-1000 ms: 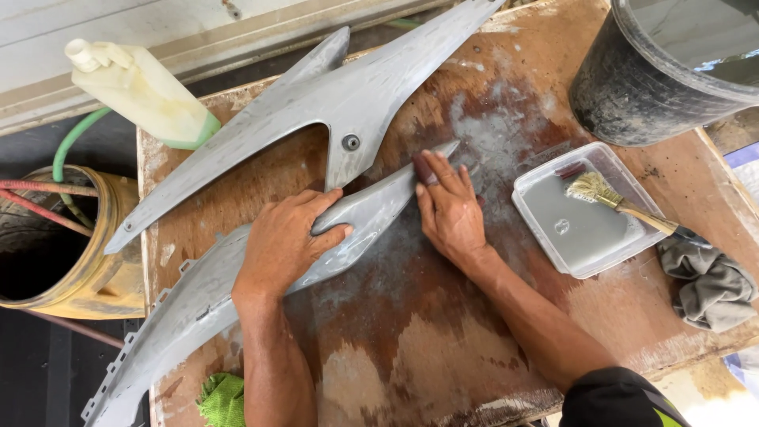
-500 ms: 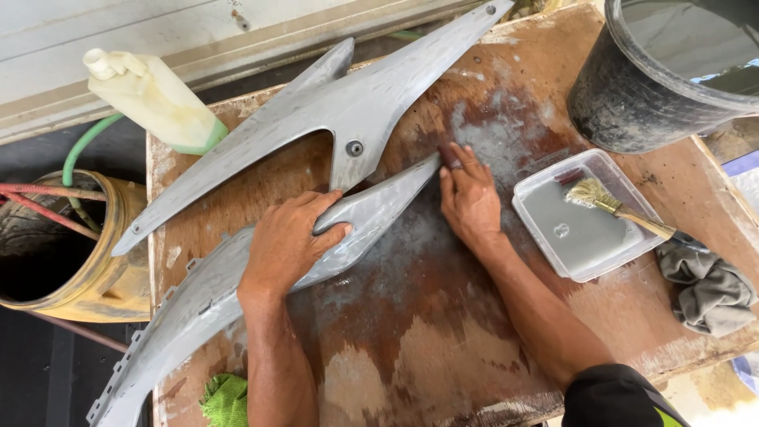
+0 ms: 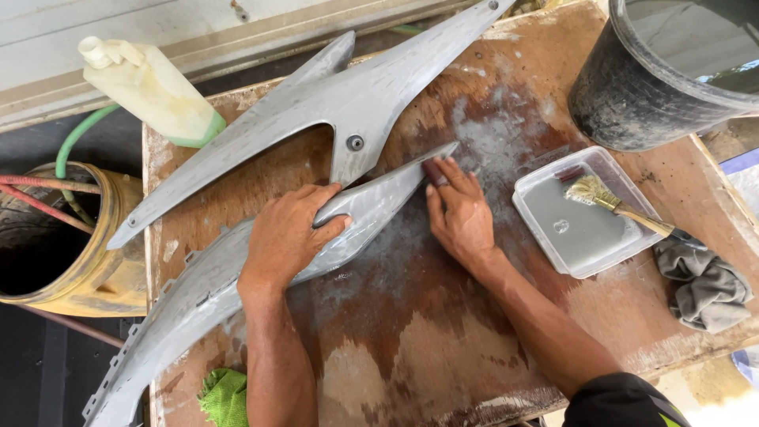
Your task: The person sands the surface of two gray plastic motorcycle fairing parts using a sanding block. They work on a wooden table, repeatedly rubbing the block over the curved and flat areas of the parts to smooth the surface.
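A long grey plastic fairing panel [image 3: 198, 289] lies slanted across the wet wooden board [image 3: 411, 332]. My left hand [image 3: 286, 237] grips its middle and presses it down. My right hand [image 3: 458, 212] lies flat near the panel's pointed tip and holds a small dark sanding piece [image 3: 433, 170] under the fingertips against that tip. A second, larger grey forked panel [image 3: 332, 103] rests just beyond, its lower prong next to my left hand.
A clear plastic tub of grey water [image 3: 581, 213] with a brush [image 3: 613, 202] sits to the right, a grey rag [image 3: 704, 285] beside it. A black bucket [image 3: 656, 71] stands at top right, a pale bottle [image 3: 146, 91] at top left, a green cloth [image 3: 223, 395] at the front edge.
My right hand slid out toward the panel's tip with the sanding piece, then back down and left along the edge. My left hand has kept its grip.
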